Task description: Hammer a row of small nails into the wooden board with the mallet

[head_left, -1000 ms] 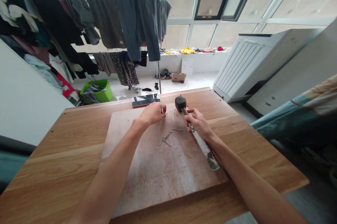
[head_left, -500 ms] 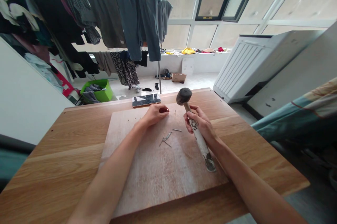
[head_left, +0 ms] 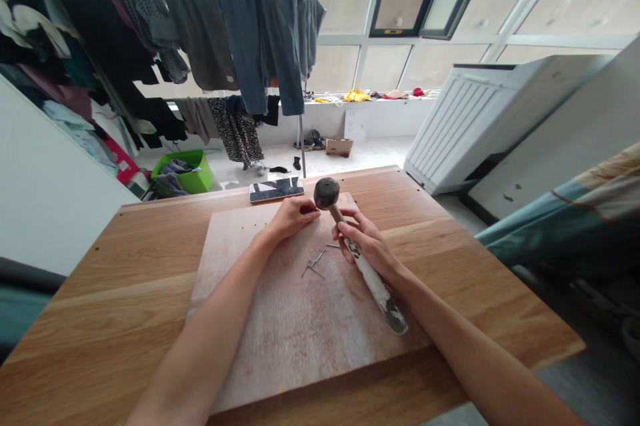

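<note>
A rubber mallet [head_left: 373, 275] with a black head and a worn, white-painted handle is gripped by my right hand [head_left: 367, 239]. The mallet's head hangs just right of and above my left fingertips. My left hand [head_left: 295, 216] rests at the far part of a pale wooden board [head_left: 280, 319], thumb and fingers pinched together; what sits between them is too small to make out. Several loose nails [head_left: 315, 262] lie on the board between my hands, one partly hidden by my right fingers. Small dark spots dot the board left of my left hand.
Under the board is a wooden table [head_left: 100, 306]. A phone [head_left: 277, 190] lies near its far edge. Beyond stand a green basket [head_left: 197, 176] with cloth and a rack of hanging clothes [head_left: 240, 39]. A white ribbed appliance [head_left: 450, 126] is at the right.
My right hand has brought the mallet left and slightly down, closer to my left fingertips. A small nail seen standing on the board is now out of sight behind the mallet and hand.
</note>
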A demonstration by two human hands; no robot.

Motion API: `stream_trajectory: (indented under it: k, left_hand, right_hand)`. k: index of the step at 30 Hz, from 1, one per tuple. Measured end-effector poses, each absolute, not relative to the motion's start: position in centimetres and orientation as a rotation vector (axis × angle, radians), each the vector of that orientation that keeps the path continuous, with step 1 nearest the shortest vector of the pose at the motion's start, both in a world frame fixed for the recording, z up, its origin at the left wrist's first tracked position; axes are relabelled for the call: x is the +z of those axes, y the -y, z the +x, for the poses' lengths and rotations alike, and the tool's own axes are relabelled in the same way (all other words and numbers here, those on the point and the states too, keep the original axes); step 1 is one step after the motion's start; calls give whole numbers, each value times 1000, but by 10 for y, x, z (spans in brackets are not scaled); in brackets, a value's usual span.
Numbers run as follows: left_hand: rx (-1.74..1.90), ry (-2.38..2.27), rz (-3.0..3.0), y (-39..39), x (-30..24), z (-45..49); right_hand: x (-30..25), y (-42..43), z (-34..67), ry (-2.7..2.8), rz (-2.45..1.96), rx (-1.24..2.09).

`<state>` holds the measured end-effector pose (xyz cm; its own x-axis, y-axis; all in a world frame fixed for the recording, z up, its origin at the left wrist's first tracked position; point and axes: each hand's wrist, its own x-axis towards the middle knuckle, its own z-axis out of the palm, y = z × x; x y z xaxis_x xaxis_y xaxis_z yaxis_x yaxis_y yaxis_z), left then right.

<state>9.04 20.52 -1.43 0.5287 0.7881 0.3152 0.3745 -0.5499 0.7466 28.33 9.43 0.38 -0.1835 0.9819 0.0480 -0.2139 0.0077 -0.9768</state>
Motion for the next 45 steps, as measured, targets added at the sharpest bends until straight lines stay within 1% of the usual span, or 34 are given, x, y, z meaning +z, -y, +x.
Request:
stream_trajectory:
  k: [16, 24, 28, 31, 35, 37, 40, 45]
  left_hand:
    - [890, -872, 2116, -208, -18, 91]
    - [829, -940, 2124, -204, -15, 92]
    - [794, -1018, 2130, -202, -4, 88]
    - [669, -1004, 2279, -195, 15, 89]
    - [310, -842, 2487, -176, 34, 106]
    - [203, -841, 2545, -166, 35, 118]
    - [178, -855, 2592, -156, 31, 129]
    - [293, -864, 2509, -160, 37, 119]
  right_hand:
    - [4, -94, 285, 1242, -1011, 1433]
    - [8, -94, 287, 1213, -1030, 1419]
    - [11, -93, 289, 1128, -1000, 1341]
    - [12, -94, 290, 1065, -1000, 1284]
    - [12, -97, 291, 1030, -1006, 1257]
    - [11, -98, 292, 1026, -1004, 1257]
    - [9, -99, 292, 1030, -996, 1259]
    - [10, -98, 292, 1024, -994, 1267]
